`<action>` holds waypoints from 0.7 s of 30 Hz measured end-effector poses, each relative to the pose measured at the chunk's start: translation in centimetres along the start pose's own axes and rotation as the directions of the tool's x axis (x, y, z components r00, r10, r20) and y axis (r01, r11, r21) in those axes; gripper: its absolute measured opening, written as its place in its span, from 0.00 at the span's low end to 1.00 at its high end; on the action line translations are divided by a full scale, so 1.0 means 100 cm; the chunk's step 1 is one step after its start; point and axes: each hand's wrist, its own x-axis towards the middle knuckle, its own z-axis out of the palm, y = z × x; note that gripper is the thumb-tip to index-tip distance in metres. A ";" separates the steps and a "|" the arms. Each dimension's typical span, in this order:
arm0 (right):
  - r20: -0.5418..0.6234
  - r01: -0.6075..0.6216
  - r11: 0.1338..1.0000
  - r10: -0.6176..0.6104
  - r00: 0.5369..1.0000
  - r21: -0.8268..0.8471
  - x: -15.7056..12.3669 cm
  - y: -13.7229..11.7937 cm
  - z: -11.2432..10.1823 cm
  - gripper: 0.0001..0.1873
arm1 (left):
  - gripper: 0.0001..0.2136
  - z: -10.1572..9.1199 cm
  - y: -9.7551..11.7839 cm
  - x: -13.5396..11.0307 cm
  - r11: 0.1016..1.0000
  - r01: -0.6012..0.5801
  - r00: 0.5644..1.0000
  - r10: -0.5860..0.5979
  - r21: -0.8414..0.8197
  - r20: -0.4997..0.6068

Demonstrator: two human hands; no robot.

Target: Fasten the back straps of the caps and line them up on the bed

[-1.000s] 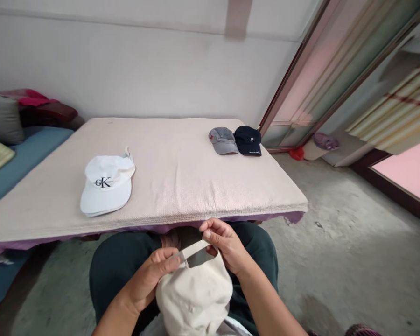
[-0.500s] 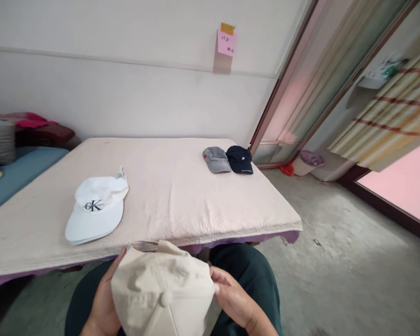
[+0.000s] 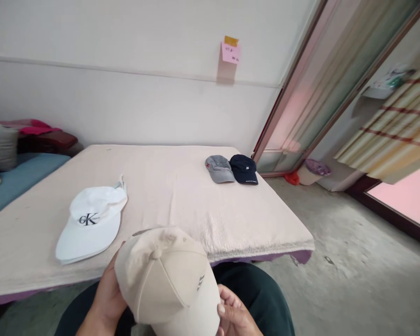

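A beige cap (image 3: pixel 168 280) is held up in front of me over my lap, crown towards the camera. My left hand (image 3: pixel 107 296) grips its left side with fingers curled behind it. On the cap's lower right edge rests my right hand (image 3: pixel 233 315), thumb pressed on the brim. A white cap with a black logo (image 3: pixel 91 221) lies on the low table (image 3: pixel 182 196) to the left. At the table's far right, a grey cap (image 3: pixel 219 169) and a dark navy cap (image 3: pixel 244 169) sit side by side.
The table is covered with a pale pink cloth. A blue mat with cushions (image 3: pixel 7 154) lies at the left. A pink sticky note (image 3: pixel 230 51) hangs on the wall. Sliding glass doors (image 3: pixel 315 84) stand at the right over a concrete floor (image 3: pixel 364 261).
Both hands moved from the cap's back strap to its sides and turned the cap, so its crown and brim now face me. The view tilted up.
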 end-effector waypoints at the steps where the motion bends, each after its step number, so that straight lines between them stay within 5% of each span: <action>1: -0.009 0.022 1.000 -0.022 1.000 -0.012 0.004 -0.004 -0.001 0.13 | 0.16 -0.001 -0.001 0.008 0.998 -0.045 0.999 0.045 0.044 0.011; 5: -0.089 0.090 0.992 -0.098 0.991 -0.092 0.022 -0.026 -0.008 0.15 | 0.16 -0.013 -0.006 0.053 0.861 -0.348 0.925 0.379 0.372 -0.012; 7: -0.140 0.119 0.986 -0.135 0.981 -0.119 0.032 -0.040 -0.011 0.15 | 0.13 -0.019 -0.006 0.075 0.665 -0.449 0.843 0.536 0.596 0.038; 11: -0.180 0.185 0.969 -0.213 0.960 -0.163 0.059 -0.071 -0.010 0.13 | 0.11 -0.023 -0.002 0.107 0.306 -0.550 0.731 0.627 0.777 0.270; 15: -0.174 0.262 0.939 -0.303 0.937 -0.222 0.107 -0.113 -0.002 0.11 | 0.07 -0.026 -0.002 0.125 -0.293 -0.471 0.584 0.603 0.832 0.544; 17: -0.150 0.324 0.916 -0.363 0.920 -0.236 0.142 -0.137 0.006 0.10 | 0.08 -0.030 -0.004 0.131 -0.426 -0.408 0.561 0.581 0.807 0.590; 21: -0.147 0.410 0.880 -0.450 0.881 -0.239 0.227 -0.185 0.019 0.06 | 0.07 -0.039 -0.010 0.136 -0.521 -0.361 0.524 0.573 0.774 0.630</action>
